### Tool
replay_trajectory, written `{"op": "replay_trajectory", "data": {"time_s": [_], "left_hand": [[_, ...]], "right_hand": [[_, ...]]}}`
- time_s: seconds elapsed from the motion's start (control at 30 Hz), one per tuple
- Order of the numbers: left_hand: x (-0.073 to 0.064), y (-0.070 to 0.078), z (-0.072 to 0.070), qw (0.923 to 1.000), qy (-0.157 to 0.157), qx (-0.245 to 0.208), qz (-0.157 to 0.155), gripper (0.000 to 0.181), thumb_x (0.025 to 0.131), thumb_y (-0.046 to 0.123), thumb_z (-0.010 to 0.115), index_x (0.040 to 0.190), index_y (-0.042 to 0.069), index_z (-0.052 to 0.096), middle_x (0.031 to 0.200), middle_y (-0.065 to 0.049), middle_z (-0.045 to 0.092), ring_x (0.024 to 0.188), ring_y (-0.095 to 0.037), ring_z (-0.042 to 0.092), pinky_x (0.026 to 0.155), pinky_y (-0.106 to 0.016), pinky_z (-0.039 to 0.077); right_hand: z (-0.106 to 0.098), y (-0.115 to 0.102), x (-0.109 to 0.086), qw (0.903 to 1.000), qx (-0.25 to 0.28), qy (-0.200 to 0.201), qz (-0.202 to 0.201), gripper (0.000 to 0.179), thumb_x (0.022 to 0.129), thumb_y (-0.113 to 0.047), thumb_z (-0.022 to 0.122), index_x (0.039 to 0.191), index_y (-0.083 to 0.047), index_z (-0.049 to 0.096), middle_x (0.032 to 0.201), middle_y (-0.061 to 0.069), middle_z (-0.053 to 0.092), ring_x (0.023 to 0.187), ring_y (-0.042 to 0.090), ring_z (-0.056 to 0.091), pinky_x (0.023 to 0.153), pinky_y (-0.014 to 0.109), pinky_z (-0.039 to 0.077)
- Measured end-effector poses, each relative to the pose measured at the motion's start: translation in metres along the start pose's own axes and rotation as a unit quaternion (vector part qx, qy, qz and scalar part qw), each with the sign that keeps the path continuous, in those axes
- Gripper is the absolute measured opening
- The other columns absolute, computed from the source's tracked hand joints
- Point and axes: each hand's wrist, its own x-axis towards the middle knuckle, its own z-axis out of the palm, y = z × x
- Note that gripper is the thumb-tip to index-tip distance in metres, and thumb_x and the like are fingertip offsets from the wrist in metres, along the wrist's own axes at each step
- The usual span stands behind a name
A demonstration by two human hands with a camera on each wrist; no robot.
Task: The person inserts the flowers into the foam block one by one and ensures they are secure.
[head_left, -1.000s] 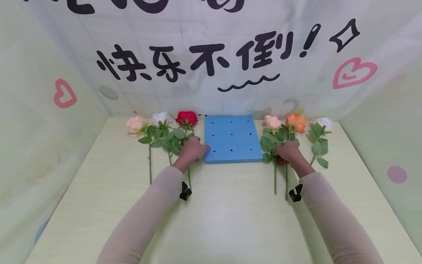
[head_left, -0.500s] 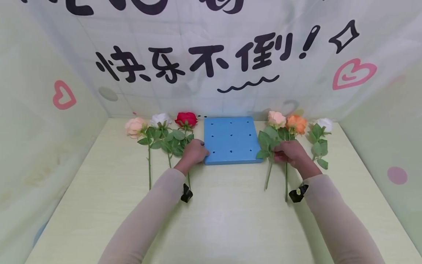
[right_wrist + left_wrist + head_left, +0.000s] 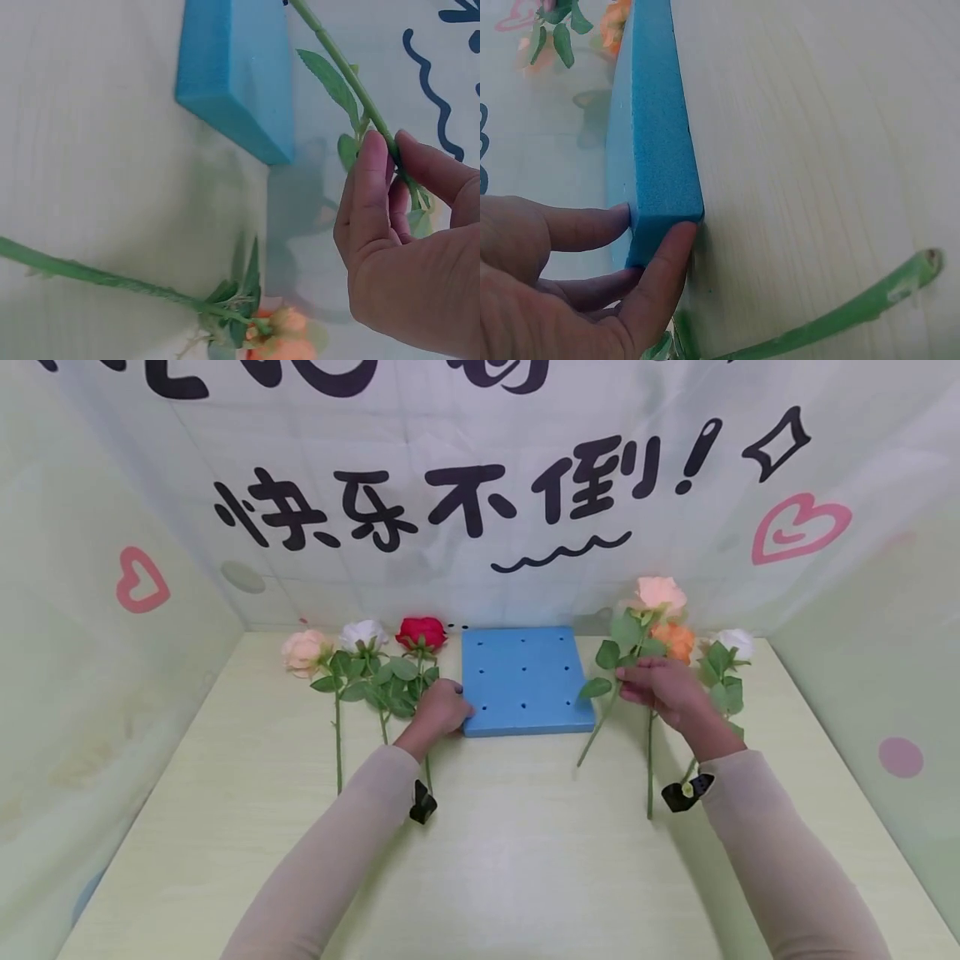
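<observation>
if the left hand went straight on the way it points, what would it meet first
The blue board: the left hand touches its near left corner, so there seems no gap to cross.

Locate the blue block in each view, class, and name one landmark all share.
Head: blue block, slightly right of centre.
Left wrist: blue block, left of centre, reaching the top edge.
Right wrist: blue block, top middle, cut by the top edge.
Shared landmark: orange rose.

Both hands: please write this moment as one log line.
left hand: grips block | right hand: pinches pink rose | block: no rose inserted
</observation>
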Motion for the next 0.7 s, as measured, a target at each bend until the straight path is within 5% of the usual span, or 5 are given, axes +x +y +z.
{"op": "replay_trajectory", "data": {"time_s": [0.3,0.47,0.7], "left_hand": [[-0.003,-0.002,0.001,0.9999,-0.012,-0.001,-0.013,0.053,0.092,0.004,0.062,0.142,0.0,0.046,0.145,-0.017,0.048,0.094,-0.028,0.066,0.059,-0.03,0.059],[-0.007,-0.004,0.0,0.9998,-0.014,-0.001,-0.016,0.053,0.092,0.005,0.062,0.142,0.0,0.046,0.144,-0.017,0.048,0.095,-0.028,0.065,0.058,-0.029,0.059],[-0.011,-0.006,0.002,0.9998,-0.016,0.006,-0.009,0.053,0.091,0.005,0.062,0.141,0.0,0.047,0.144,-0.016,0.048,0.077,-0.023,0.063,0.056,-0.03,0.058]], "right_hand": [[0.011,-0.024,-0.003,0.9955,0.045,-0.002,-0.083,0.017,0.09,-0.002,0.067,0.081,-0.003,0.053,0.079,0.004,0.063,0.066,0.015,0.066,0.069,0.025,0.06],[0.02,-0.038,0.0,0.9918,0.03,0.038,-0.119,0.024,0.089,-0.006,0.069,0.088,-0.003,0.046,0.08,0.003,0.064,0.068,0.015,0.068,0.069,0.025,0.06],[0.029,-0.054,0.007,0.9811,0.01,0.097,-0.167,0.028,0.085,-0.009,0.075,0.093,-0.002,0.048,0.079,0.0,0.062,0.077,0.015,0.069,0.071,0.026,0.06]]}}
